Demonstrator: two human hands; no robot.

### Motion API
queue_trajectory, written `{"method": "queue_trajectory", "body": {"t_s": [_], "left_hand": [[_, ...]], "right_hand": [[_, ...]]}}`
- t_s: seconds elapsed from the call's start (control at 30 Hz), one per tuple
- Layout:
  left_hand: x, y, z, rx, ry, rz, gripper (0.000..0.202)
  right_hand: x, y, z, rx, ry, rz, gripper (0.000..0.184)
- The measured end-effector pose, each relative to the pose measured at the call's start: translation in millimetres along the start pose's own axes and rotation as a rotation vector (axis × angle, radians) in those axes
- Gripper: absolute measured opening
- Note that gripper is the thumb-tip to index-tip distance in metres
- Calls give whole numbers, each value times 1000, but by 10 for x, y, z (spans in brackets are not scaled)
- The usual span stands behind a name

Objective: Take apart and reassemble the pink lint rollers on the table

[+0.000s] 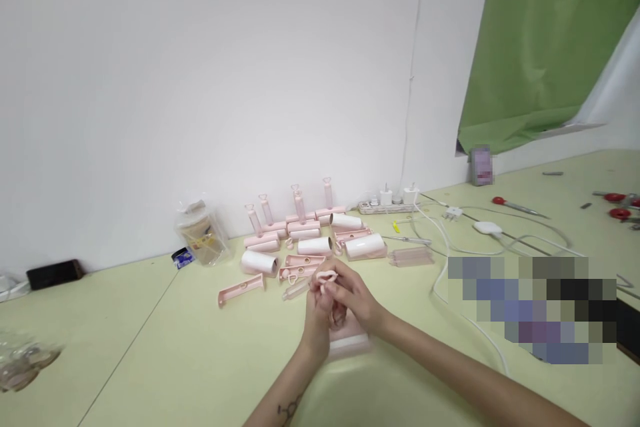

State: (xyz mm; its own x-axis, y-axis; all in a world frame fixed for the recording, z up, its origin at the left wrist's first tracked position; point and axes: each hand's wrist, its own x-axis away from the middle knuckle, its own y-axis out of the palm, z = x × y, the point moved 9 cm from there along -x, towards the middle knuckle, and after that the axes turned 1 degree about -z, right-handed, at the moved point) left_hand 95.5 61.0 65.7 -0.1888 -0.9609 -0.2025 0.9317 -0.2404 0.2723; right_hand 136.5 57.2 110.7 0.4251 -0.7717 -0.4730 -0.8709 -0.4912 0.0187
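Close together near the front of the table, my left hand (319,305) and my right hand (356,292) are both closed around one pink lint roller handle. Its loop-shaped end (327,276) sticks up between my fingers; the rest is hidden by them. Just below my hands a white roll with a pink part (350,343) lies on the table, partly covered by my wrists. Beyond them are a pink half-shell (241,291), a clear pink handle piece (296,289) and several white sticky rolls (315,246).
Against the wall, several pink rollers stand with handles upright (299,205). A bagged container (201,237) is at left, with a black phone (55,274) farther over. A power strip (385,206), white cables (443,267) and a red-handled tool (517,206) are to the right.
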Motion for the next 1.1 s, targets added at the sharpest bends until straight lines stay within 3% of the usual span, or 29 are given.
{"method": "queue_trajectory", "body": {"t_s": [0.13,0.2,0.27,0.33,0.43,0.5,0.6,0.67,0.73,0.8,0.87,1.0,1.1], "left_hand": [[50,-22,212,-165,3,-217,54],[138,-111,287,-430,4,-247,69],[266,-222,248,-828,-41,-259,74],[414,-352,172,-1133,-104,-265,60],[595,-586,224,-1164,-135,-247,41],[624,-871,452,-1136,-103,-172,36],[498,-1512,1055,-1341,29,65,19],[356,-2065,1366,-1464,-52,276,29],[200,-2466,1504,-1472,-119,342,41],[96,-2763,1476,-1453,-210,380,45],[44,-2934,1304,-1407,-304,381,44],[-75,-3006,863,-1317,-384,329,33],[-274,-2988,750,-1289,-279,342,29]], "right_hand": [[40,-142,-34,39,51,-5,36],[99,-320,-27,114,69,83,31],[194,-517,41,213,116,169,28],[309,-692,159,287,178,217,27],[471,-890,361,334,249,245,28],[549,-960,483,329,281,259,27],[602,-939,625,288,299,262,25],[606,-852,693,273,300,235,24],[605,-740,744,277,304,189,22],[606,-643,769,290,301,145,18],[610,-577,769,304,289,114,15],[615,-533,765,314,262,93,13],[607,-530,782,313,255,100,12]]}}
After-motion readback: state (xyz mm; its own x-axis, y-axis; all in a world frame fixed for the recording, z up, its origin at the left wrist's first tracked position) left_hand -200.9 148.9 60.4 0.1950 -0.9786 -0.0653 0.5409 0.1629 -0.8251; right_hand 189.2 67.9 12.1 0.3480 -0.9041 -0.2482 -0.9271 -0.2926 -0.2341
